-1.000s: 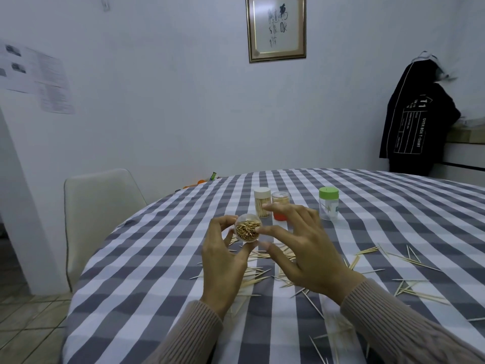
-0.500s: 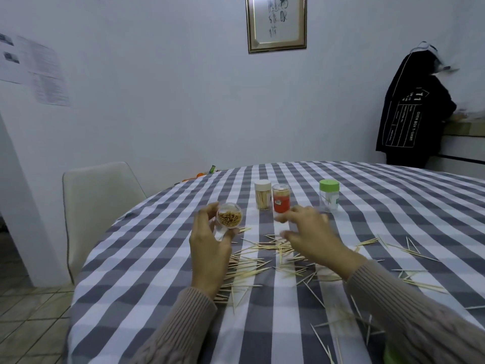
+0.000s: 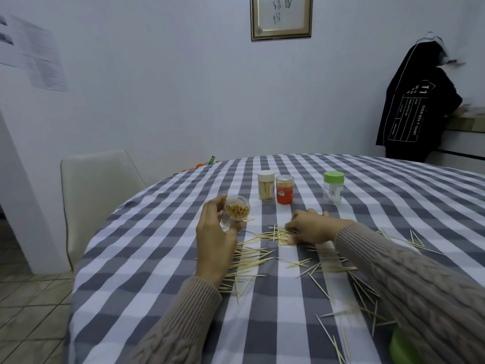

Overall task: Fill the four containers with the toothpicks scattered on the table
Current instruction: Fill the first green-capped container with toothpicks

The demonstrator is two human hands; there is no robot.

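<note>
My left hand (image 3: pixel 214 239) grips a clear open container (image 3: pixel 236 212), tilted toward me and nearly full of toothpicks. My right hand (image 3: pixel 311 227) rests palm down on a heap of scattered toothpicks (image 3: pixel 278 233), fingers curled over them; whether it holds any I cannot tell. More toothpicks (image 3: pixel 249 261) lie spread across the checked tablecloth (image 3: pixel 147 258). Further back stand a white-capped container (image 3: pixel 265 185) full of toothpicks, a red container (image 3: pixel 284 189) and a green-capped container (image 3: pixel 333 187) that looks almost empty.
A green lid (image 3: pixel 399 346) lies at the table's near right edge, partly behind my sleeve. A white chair (image 3: pixel 97 185) stands at the left of the round table. A person in a black top (image 3: pixel 417 101) stands at a counter at the back right.
My left hand has carried the clear container to the left and lower. My right hand left the container and dropped onto the toothpick heap on the table.
</note>
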